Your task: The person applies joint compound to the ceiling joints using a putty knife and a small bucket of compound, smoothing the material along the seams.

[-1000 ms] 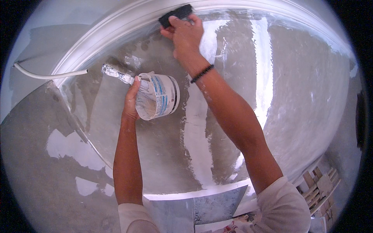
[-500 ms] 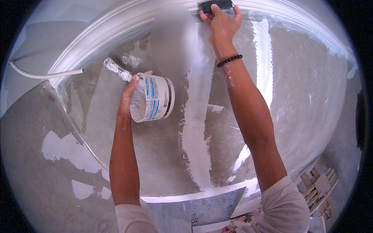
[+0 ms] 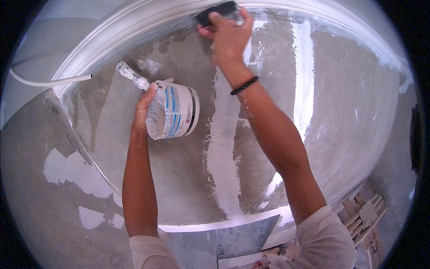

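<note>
My left hand [image 3: 142, 110] grips a white plastic tub [image 3: 181, 112] with blue stripes and a black band, tilted on its side. A putty-smeared tool handle [image 3: 132, 75] sticks out past my left thumb, at the tub's mouth; its other end is hidden. Higher up, my right hand [image 3: 229, 42] is closed around a black rectangular block [image 3: 218, 12], slightly blurred. The block is at the lower edge of the white cornice moulding [image 3: 134, 33]. Whether it is a sponge or another tool, I cannot tell.
A grey plastered surface [image 3: 268, 112] carries pale filler strips [image 3: 224, 148]. At the left a bent white conduit [image 3: 58, 82] juts out. Wooden pieces [image 3: 365, 215] are stacked low at the right. An opening [image 3: 244, 237] lies at the bottom.
My right hand has moved left along the cornice with the black block, which is now tilted more. My left hand and the tub have shifted only slightly left in view.
</note>
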`<state>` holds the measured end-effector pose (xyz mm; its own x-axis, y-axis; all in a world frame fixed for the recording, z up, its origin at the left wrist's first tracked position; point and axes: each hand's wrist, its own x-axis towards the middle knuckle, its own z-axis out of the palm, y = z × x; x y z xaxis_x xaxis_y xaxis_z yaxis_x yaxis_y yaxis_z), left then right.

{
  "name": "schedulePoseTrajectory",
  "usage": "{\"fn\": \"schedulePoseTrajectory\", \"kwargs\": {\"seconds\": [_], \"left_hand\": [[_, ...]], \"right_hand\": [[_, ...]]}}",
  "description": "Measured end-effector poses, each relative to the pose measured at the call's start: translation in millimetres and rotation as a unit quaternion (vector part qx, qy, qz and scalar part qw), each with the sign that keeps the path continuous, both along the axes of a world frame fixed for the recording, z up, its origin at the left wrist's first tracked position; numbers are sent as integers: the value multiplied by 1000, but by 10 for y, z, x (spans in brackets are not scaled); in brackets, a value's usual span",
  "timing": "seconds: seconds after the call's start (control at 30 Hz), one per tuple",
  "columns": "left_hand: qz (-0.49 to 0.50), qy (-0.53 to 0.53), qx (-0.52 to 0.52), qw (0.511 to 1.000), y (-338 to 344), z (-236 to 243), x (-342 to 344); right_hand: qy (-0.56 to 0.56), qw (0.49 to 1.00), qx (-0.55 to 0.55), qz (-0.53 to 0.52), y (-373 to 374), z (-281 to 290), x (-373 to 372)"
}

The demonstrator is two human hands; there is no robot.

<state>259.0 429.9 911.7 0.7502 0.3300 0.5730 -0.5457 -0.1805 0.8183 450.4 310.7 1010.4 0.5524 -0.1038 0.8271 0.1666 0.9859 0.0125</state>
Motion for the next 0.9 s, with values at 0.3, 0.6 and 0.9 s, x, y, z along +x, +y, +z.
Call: {"fn": "schedulePoseTrajectory", "kwargs": {"seconds": [0.3, 0.6, 0.9], "left_hand": [[-23, -21, -37, 999, -12, -9, -1], [-22, -13, -31, 999, -28, -11, 5], [14, -11, 7, 1000, 49, -30, -19]], "right_hand": [[132, 990, 49, 29, -517, 335, 176], [64, 993, -101, 12, -196, 179, -483], [110, 993, 32, 12, -510, 260, 28]]}}
